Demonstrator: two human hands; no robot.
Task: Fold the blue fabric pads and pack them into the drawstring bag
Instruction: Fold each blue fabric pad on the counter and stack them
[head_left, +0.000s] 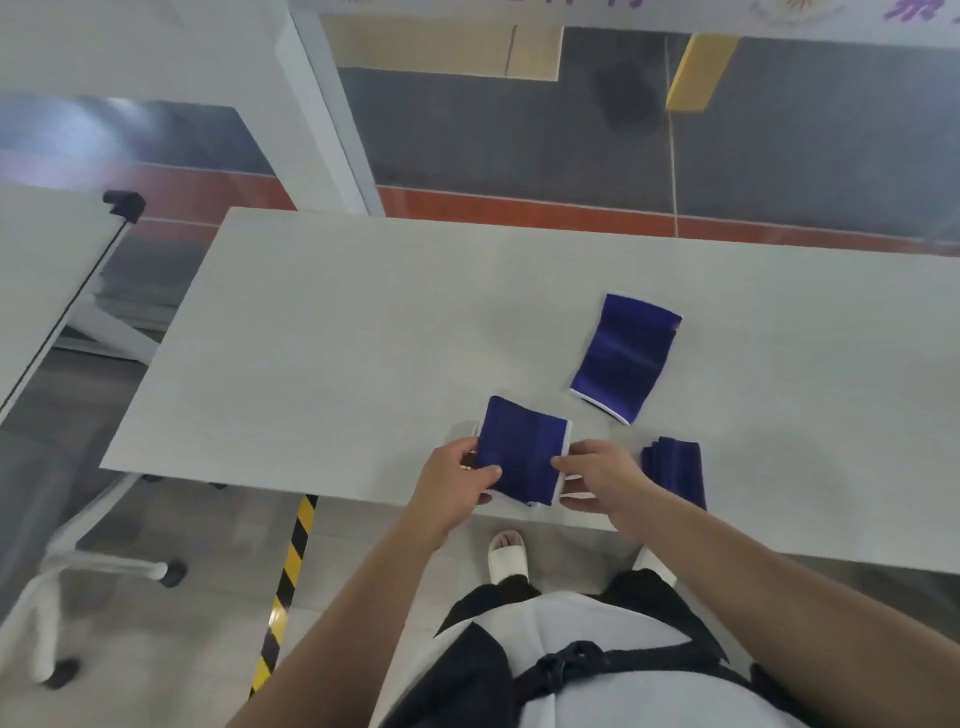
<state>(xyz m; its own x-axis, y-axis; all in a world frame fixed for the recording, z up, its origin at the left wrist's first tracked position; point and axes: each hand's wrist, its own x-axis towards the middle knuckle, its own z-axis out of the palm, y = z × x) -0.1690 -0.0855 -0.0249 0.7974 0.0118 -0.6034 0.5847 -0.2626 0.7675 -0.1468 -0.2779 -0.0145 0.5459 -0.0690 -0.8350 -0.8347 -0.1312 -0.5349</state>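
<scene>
From my end I see a white top (597, 696) over the belly. A black strap (675, 662) crosses it and meets a black buckle (563, 667). Dark cloth (457, 675) hangs at the left hip; I can't tell which garment it is. Below are black trousers (641, 590) and a white slipper (507, 558) on one foot. The left hand (457, 486), right hand (597, 478) and both forearms (358, 587) are bare.
</scene>
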